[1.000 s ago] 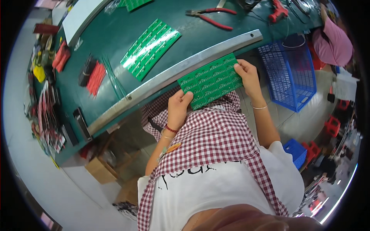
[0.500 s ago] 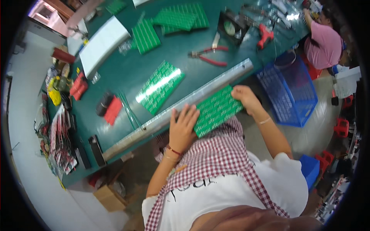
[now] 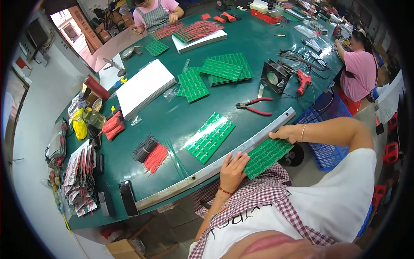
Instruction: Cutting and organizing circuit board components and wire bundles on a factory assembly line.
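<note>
The panel (image 3: pixel 268 158) is between the two hands, just nearer the body than the steel bar (image 3: pixel 207 169). The right hand (image 3: pixel 286 133) is closed in a pinch on its far right corner. The left hand (image 3: pixel 233 172) has its fingers straight and slightly spread at the panel's left end; its thumb is hidden, so whether it grips cannot be told.

Risk noted: the panel appears to hang past the table (image 3: pixel 129 138) edge, over the apron (image 3: pixel 267 183). A loosened right pinch could let it tilt or drop toward the lap. Uneven pressure from the hands against the bar could bend or crack it, and its edge could nick the fingertips.

Containers: a blue crate (image 3: pixel 326 156) stands to the right of and below the right fingers; its contents cannot be made out. A red tray (image 3: pixel 266 17), well beyond both hands, holds pale items. A cardboard box (image 3: pixel 122 249) lies well left of the left fingers, low down; its contents are unclear.
</note>
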The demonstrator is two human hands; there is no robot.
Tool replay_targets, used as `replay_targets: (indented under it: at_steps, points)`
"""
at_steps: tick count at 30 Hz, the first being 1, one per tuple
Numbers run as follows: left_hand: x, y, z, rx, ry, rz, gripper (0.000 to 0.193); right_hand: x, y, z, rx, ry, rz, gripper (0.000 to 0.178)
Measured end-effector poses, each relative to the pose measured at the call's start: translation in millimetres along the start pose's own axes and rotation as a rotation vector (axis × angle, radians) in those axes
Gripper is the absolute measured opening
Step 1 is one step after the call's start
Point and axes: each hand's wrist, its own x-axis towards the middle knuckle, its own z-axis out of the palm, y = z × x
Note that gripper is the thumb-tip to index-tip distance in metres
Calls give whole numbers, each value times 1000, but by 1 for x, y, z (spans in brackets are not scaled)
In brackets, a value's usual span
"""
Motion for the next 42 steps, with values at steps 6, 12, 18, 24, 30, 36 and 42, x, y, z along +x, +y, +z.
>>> replay_targets:
  at_steps: [6,12,18,24,30,36,42]
  points:
    - [8,10,4,-109,77,-109,40,8,-4,-11,-77,76,25,41]
    - [22,23,5,-260,128,-309,33,23,-26,-44,-18,-158,321,26]
    - [30,34,-12,-241,-7,-255,41,1,-24,-40,-52,-133,307,23]
    - [31,33,-25,-180,-171,-54,52,-35,48,-22,343,-73,-300,32]
    - [90,63,-27,-434,-180,-235,29,-111,22,16,-155,194,-1059,25]
    - [106,84,-29,-180,120,-262,21,-128,-17,10,-369,441,-1080,32]
    - [91,69,-50,-191,95,-478,14,-117,-41,34,-459,355,-1232,32]
